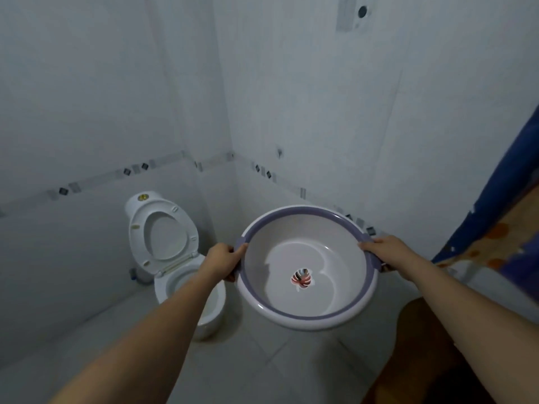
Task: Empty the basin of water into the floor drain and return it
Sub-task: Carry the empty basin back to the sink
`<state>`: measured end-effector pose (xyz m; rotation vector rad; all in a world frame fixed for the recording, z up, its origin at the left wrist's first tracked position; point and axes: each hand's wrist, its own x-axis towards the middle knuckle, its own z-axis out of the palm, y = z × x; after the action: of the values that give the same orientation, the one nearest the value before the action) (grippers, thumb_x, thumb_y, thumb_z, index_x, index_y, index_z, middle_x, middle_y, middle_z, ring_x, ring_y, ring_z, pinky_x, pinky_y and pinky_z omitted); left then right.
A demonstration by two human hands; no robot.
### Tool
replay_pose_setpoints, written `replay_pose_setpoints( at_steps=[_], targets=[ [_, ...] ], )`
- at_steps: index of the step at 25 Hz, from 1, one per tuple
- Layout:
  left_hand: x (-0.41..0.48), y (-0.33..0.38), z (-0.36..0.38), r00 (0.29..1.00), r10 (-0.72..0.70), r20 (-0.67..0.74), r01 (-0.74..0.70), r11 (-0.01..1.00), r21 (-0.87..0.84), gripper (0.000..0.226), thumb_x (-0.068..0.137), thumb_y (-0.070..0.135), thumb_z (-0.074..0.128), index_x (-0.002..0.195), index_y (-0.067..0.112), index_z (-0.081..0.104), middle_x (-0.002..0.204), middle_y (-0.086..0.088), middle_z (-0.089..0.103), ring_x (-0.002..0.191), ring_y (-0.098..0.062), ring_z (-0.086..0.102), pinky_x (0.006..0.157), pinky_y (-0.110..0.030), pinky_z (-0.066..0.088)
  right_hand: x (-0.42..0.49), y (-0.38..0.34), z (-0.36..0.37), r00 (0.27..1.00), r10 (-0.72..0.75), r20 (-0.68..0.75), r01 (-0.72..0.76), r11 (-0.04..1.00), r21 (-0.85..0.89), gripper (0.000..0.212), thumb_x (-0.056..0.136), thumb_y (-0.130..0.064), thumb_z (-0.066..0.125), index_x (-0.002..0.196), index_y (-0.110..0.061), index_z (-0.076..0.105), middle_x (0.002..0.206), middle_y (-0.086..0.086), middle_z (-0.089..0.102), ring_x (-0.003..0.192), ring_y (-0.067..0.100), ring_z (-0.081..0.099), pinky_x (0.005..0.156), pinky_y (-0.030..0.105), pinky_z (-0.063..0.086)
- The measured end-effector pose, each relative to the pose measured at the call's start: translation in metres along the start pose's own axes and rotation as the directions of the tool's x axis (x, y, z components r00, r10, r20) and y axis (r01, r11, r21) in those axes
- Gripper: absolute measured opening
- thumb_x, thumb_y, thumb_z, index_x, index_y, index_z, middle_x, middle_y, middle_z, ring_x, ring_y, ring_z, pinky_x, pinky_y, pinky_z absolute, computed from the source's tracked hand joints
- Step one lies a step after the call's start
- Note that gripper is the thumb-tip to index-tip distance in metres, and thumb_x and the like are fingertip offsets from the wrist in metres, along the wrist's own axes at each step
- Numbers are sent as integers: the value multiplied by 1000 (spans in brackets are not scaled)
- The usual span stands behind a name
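A round white basin (306, 228) with a purple rim band hangs in the air in front of me, roughly level, above the tiled floor. A little shallow water lies in its bottom around a leaf-pattern sticker. My left hand (224, 259) grips the rim's left handle. On the opposite side my right hand (385, 252) holds the right handle. No floor drain shows in this view.
A white toilet (172, 258) with lid and seat raised stands to the left of the basin, against the tiled wall. A blue and orange curtain (495, 223) hangs at the right. A brown object (431, 345) lies low at the right. Pale floor tiles (248, 374) spread below.
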<state>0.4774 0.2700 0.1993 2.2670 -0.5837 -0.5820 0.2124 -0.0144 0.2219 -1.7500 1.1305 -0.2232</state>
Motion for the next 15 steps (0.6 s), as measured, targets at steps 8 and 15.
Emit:
replay_pose_setpoints(
  at_steps=[8, 15],
  targets=[
    [0, 65, -9, 995, 86, -47, -78, 985, 152, 55, 89, 58, 53, 68, 10, 66, 50, -2, 64, 41, -14, 64, 35, -20, 45, -14, -15, -50, 997, -76, -30, 76, 997, 0, 34, 84, -40, 67, 90, -6, 67, 88, 12, 69, 81, 25, 66, 67, 31, 54],
    [-12, 98, 27, 984, 156, 88, -167, 976, 136, 59, 90, 57, 54, 70, 4, 69, 48, -6, 66, 42, -19, 67, 37, -22, 49, -45, 28, -97, 992, -71, -102, 62, 994, -91, 32, 86, -43, 65, 83, -11, 65, 80, 9, 71, 73, 20, 67, 59, 26, 50]
  ],
)
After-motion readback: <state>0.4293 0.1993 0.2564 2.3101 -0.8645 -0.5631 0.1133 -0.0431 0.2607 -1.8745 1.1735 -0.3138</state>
